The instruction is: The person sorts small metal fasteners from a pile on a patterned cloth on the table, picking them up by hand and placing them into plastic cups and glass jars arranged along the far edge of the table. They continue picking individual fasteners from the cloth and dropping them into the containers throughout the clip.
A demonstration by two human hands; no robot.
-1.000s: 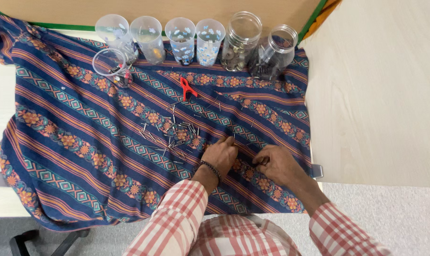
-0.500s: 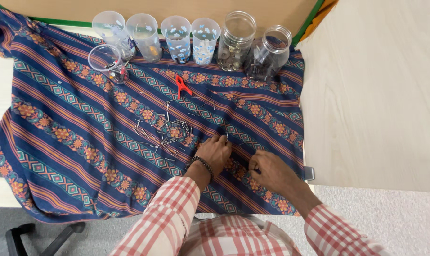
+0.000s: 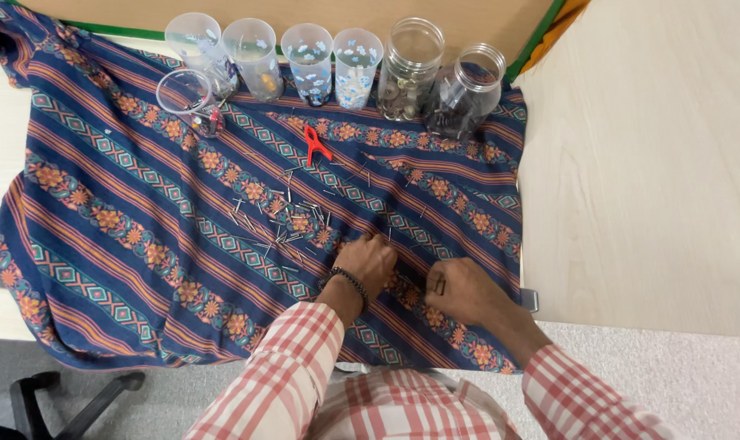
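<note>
Five plastic cups (image 3: 253,57), two glass jars (image 3: 409,57), one red clip (image 3: 314,143), many loose nails (image 3: 284,220) just ahead of the left hand (image 3: 368,262), whose fingers curl down on the cloth (image 3: 125,204). Right hand (image 3: 461,290) beside it, fingers pinching a few nails. Striped cloth covers a pale tabletop (image 3: 639,163); grey carpet below. Versus half a second ago, both hands sit closer together.

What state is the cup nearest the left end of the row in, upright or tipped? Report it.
Tipped. The clear cup leans in front of the upright cups, its open mouth turned toward the camera.
</note>
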